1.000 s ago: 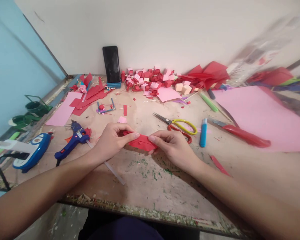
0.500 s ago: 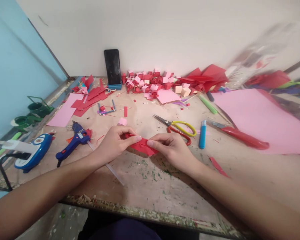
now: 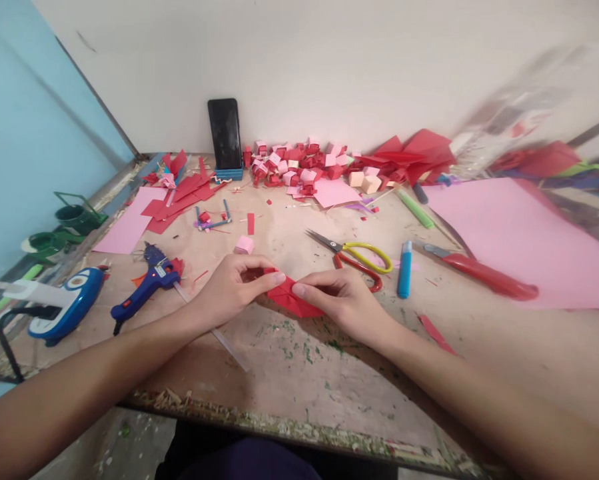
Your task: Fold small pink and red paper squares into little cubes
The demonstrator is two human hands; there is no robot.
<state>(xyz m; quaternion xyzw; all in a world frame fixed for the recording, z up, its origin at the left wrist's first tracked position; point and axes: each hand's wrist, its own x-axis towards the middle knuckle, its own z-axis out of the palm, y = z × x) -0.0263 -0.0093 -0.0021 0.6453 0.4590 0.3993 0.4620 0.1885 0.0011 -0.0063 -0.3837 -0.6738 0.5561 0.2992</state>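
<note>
A creased red paper piece (image 3: 293, 301) is held above the table near its front. My left hand (image 3: 234, 287) pinches its left end between thumb and fingers. On its right side, my right hand (image 3: 336, 293) is closed on the same paper, thumb on top. Just beyond my left hand sits a small pink paper cube (image 3: 244, 245). Scissors with yellow and red handles (image 3: 352, 251) lie behind my right hand, and a blue glue tube (image 3: 404, 270) is to their right.
A blue glue gun (image 3: 146, 287) and a blue-white device (image 3: 69, 303) are at left. Many paper cubes (image 3: 299, 167) lie along the wall beside a phone (image 3: 224, 133). A red-handled cutter (image 3: 489, 275) and a pink sheet (image 3: 529, 247) are on the right.
The red paper has turned and shifted slightly to the right, showing more of its folded surface. My left fingers have moved a little right along it. Both hands keep their hold.
</note>
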